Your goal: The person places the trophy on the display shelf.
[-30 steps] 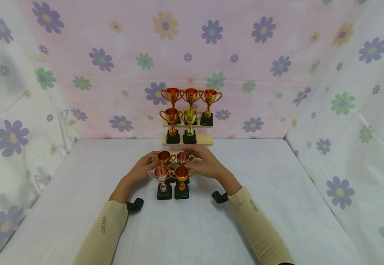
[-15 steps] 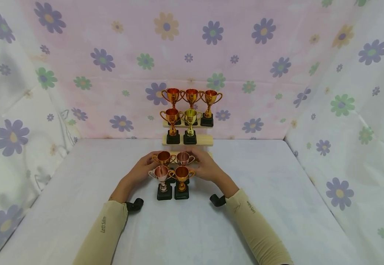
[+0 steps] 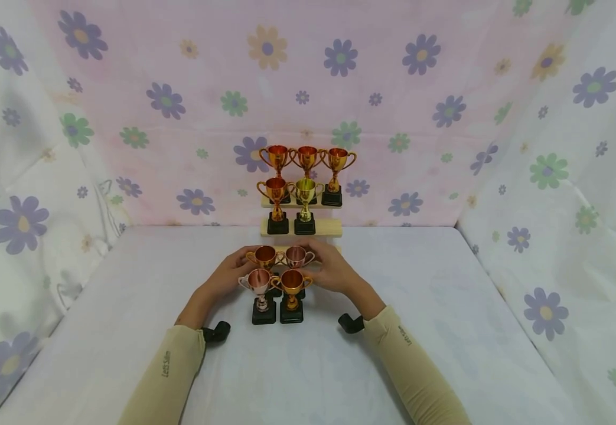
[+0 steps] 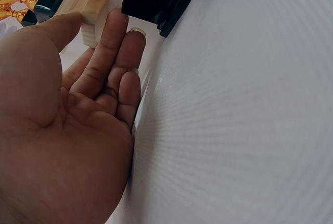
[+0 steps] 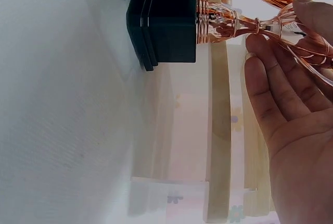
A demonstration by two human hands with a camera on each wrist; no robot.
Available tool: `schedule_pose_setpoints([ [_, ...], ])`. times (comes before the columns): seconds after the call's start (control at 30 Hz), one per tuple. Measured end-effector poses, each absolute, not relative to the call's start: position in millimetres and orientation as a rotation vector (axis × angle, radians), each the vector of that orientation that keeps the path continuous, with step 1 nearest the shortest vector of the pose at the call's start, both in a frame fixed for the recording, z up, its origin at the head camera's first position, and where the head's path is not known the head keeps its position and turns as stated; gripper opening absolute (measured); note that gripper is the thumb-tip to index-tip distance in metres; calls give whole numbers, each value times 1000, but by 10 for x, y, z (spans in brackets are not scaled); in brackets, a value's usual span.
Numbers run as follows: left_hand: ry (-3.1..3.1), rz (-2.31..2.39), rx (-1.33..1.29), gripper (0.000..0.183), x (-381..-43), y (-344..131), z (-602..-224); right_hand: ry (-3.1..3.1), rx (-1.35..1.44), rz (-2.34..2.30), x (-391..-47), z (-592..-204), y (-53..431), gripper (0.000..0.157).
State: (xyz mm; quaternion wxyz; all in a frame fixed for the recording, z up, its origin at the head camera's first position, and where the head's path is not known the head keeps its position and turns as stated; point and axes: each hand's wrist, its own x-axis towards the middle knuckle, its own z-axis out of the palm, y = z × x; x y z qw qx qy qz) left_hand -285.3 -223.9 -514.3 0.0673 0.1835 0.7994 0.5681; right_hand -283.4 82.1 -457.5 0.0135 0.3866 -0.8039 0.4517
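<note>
My right hand [image 3: 331,268] grips a rose-gold toy trophy [image 5: 221,21] by its cup, thumb on the near side and fingers behind. The trophy lies sideways in the right wrist view because of the camera's tilt. My left hand [image 4: 78,109] has its thumb and fingers at the end of the lowest wooden shelf [image 4: 93,5], seeming to pinch it; the head view hides this contact. An orange-gold trophy [image 3: 264,255] stands between the hands. In front of it are a pale pink trophy [image 3: 259,280] and another orange-gold trophy [image 3: 292,282], both upright on black bases.
Behind the hands rises a stepped wooden stand. Its middle step [image 3: 331,228] bears an orange trophy [image 3: 277,190] and a yellow-gold trophy [image 3: 305,192]; three more trophies stand on the top step [image 3: 265,203]. White cloth [image 3: 419,330] covers the table, with flowered cloth [image 3: 382,118] around it.
My right forearm has shifted slightly inward since the first frame. The whole head view has slid a little downward. My left hand and the trophies stay about where they were.
</note>
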Motion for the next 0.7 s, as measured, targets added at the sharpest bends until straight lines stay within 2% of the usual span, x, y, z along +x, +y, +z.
schedule_pose_setpoints([
  [0.53,2437,1677,488,49,-2844,-2239,-5132,-2421,1257,1460,-2826,-4434,943,52],
  [0.7,2429,1683,521,47,-2847,-2236,-5133,-2414,1202,1460,-2824,-4375,988,60],
])
